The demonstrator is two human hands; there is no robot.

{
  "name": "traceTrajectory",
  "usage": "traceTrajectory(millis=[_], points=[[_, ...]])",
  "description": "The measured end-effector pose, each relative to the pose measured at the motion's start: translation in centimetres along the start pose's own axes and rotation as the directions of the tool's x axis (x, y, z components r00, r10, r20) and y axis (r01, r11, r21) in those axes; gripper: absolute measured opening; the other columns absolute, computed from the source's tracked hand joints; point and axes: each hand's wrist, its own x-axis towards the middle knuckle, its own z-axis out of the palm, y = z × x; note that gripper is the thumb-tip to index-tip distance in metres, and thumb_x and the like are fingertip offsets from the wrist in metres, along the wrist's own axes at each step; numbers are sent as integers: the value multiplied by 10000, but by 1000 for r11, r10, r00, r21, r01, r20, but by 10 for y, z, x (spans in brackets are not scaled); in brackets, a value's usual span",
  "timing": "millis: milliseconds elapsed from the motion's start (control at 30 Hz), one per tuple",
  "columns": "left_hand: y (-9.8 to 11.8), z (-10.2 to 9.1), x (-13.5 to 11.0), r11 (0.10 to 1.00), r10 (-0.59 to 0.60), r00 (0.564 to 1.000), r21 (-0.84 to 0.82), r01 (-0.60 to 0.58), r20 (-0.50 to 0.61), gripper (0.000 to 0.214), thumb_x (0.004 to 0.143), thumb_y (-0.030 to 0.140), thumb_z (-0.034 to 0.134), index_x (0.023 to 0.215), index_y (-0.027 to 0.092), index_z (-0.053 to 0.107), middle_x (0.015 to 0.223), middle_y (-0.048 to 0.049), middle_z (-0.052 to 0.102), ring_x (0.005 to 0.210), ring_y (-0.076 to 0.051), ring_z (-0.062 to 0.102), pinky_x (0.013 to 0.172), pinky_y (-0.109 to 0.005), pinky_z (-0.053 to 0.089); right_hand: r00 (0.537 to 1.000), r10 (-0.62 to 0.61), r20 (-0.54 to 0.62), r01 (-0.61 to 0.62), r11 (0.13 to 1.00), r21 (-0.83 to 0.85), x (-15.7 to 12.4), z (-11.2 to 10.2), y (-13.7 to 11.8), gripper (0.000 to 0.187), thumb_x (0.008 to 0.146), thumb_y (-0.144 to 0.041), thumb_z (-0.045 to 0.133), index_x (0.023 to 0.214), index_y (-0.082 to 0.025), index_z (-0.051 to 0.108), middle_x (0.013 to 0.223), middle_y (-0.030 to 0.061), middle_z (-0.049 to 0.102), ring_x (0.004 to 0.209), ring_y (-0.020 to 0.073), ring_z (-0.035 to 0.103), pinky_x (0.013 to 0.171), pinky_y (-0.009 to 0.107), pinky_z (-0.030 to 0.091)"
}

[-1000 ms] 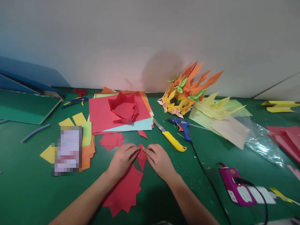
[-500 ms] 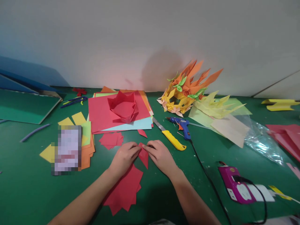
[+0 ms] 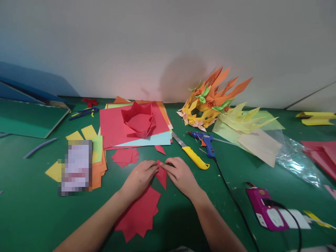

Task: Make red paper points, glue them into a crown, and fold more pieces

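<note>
My left hand point(image 3: 139, 176) and my right hand point(image 3: 180, 175) meet over a small folded red paper piece point(image 3: 161, 176) on the green table point(image 3: 31, 203). The fingertips of both hands pinch its upper point. Under my left wrist lies a stack of red paper squares point(image 3: 140, 213), fanned into jagged corners. Another small pile of red pieces point(image 3: 125, 156) sits just beyond my left hand.
A pile of coloured sheets point(image 3: 157, 138) holds a red folded paper bowl point(image 3: 139, 119). To the right lie a yellow utility knife point(image 3: 193, 156), a blue glue gun point(image 3: 206, 141) with its black cord, a spiky orange-yellow paper crown point(image 3: 210, 99) and a magenta device point(image 3: 264, 210). Yellow and orange squares point(image 3: 98, 168) lie left.
The red piece has turned slightly under my fingers, its lower tip now pointing more to the right. Both hands stay almost where they were.
</note>
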Motion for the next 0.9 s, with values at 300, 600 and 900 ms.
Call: traceTrajectory(millis=[300, 600, 900], points=[[7, -8, -1, 999, 0, 995, 42, -5, 102, 284, 899, 67, 396, 1088, 136, 597, 1019, -114, 630, 908, -226, 584, 814, -395, 530, 1000, -9, -8, 9, 1000, 6, 0, -1, -1, 327, 957, -184, 387, 1162, -213, 639, 881, 85, 599, 793, 207, 500, 694, 335, 481], [6, -8, -1, 995, 50, 994, 82, -58, 94, 296, 886, 46, 378, 1075, 107, 598, 1048, -130, 642, 926, -240, 586, 836, -404, 523, 1000, -20, 8, 20, 1000, -6, -1, -2, 0, 305, 946, -162, 408, 1125, -170, 655, 892, 95, 608, 801, 207, 500, 703, 331, 476], [7, -10, 3, 990, 78, 991, 108, -90, 107, 296, 889, 39, 362, 1030, 116, 611, 1018, -115, 664, 926, -223, 593, 840, -391, 517, 999, -44, 14, 45, 999, -27, -1, -1, 2, 300, 955, -192, 405, 1122, -208, 655, 910, 83, 615, 803, 195, 506, 714, 318, 481]])
